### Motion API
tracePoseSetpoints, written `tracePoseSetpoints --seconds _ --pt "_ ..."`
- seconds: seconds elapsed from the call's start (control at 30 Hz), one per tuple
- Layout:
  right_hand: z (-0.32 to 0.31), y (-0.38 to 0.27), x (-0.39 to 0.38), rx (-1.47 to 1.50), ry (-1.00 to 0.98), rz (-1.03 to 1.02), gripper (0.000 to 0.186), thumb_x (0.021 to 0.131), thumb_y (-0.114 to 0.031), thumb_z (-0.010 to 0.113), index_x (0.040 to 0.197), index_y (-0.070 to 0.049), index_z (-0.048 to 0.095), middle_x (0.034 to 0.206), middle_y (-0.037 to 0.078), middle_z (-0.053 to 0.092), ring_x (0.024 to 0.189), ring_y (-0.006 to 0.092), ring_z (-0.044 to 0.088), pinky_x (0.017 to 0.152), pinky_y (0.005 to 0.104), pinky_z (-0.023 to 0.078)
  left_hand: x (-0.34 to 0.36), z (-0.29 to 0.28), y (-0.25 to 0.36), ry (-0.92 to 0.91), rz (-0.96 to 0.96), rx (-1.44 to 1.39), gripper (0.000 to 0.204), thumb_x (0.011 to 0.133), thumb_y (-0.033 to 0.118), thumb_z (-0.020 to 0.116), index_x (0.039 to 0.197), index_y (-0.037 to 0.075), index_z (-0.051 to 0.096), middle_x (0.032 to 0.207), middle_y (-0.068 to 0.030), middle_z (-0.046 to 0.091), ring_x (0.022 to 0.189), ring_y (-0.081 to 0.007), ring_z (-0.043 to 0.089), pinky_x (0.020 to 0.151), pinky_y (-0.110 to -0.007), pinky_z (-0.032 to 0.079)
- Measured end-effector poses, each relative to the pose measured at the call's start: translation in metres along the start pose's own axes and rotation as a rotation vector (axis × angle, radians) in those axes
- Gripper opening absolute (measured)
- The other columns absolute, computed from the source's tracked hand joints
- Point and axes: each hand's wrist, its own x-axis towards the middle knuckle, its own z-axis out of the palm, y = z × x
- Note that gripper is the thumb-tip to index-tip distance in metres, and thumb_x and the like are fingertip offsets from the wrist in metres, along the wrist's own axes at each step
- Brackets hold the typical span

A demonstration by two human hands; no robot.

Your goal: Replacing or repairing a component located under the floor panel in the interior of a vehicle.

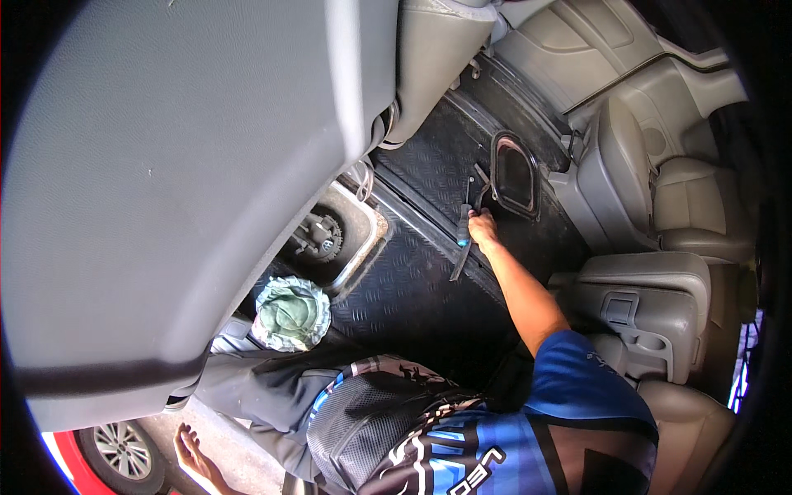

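Observation:
My right hand (482, 226) reaches across the black floor with its fingers closed around tools. I can make out a screwdriver (464, 224) with a dark and teal handle. Against it lies a dark metal bar (461, 261); the fingers hide where it runs through the grip. Just beyond the hand is a rounded, dark-rimmed opening or recess (518, 175) in the floor. Down at the lower left, my left hand (195, 455) hangs free with fingers apart. A square floor opening with a pale rim (369, 241) shows a round toothed part (323, 239) inside.
A crumpled pale green cloth hat (291, 313) is beside the square opening. A large grey panel (198, 181) fills the left. Beige seats (693, 198) and a seat side with a cup holder (648, 305) stand at right. A red car's wheel (124, 450) shows at lower left.

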Motion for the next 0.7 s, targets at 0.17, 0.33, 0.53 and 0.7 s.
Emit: tracePoseSetpoints --seconds 0.17,0.33,0.53,0.7 --pt "0.003 0.019 0.014 -0.124 -0.032 -0.197 0.034 0.097 -0.024 0.051 0.117 0.002 0.061 0.116 0.032 0.067 0.117 0.0463 0.062 0.098 0.0503 0.05 0.005 -0.001 0.016 -0.042 0.031 -0.03 0.044 0.108 0.039 0.049 0.129 0.003 0.064 0.119 -0.0109 0.068 0.103 -0.0192 0.062 0.096 -0.037 0.047" --pt "-0.008 0.027 -0.001 0.392 0.076 -0.07 0.026 0.104 -0.027 0.049 0.111 -0.004 0.059 0.099 0.019 0.07 0.068 0.0349 0.071 0.062 0.0479 0.058 0.005 -0.01 0.014 0.011 0.025 -0.063 0.044 0.108 0.04 0.05 0.129 0.004 0.064 0.119 -0.0112 0.069 0.103 -0.0194 0.063 0.094 -0.037 0.049" --pt "-0.028 -0.005 -0.023 1.252 -0.049 0.025 0.023 0.108 -0.029 0.047 0.118 -0.008 0.051 0.088 0.011 0.069 0.054 0.0231 0.062 0.047 0.0391 0.055 0.004 -0.01 0.013 0.019 0.023 -0.059 0.046 0.108 0.041 0.048 0.13 0.005 0.064 0.118 -0.0126 0.068 0.102 -0.0213 0.064 0.095 -0.038 0.049" --pt "-0.04 -0.06 -0.04 1.259 -0.103 0.016 0.027 0.108 -0.029 0.047 0.112 -0.004 0.059 0.084 0.01 0.07 0.056 0.0208 0.063 0.05 0.0358 0.055 0.002 -0.01 0.017 0.028 0.037 -0.095 0.044 0.108 0.04 0.05 0.128 0.004 0.065 0.116 -0.012 0.069 0.101 -0.0198 0.064 0.094 -0.037 0.05"
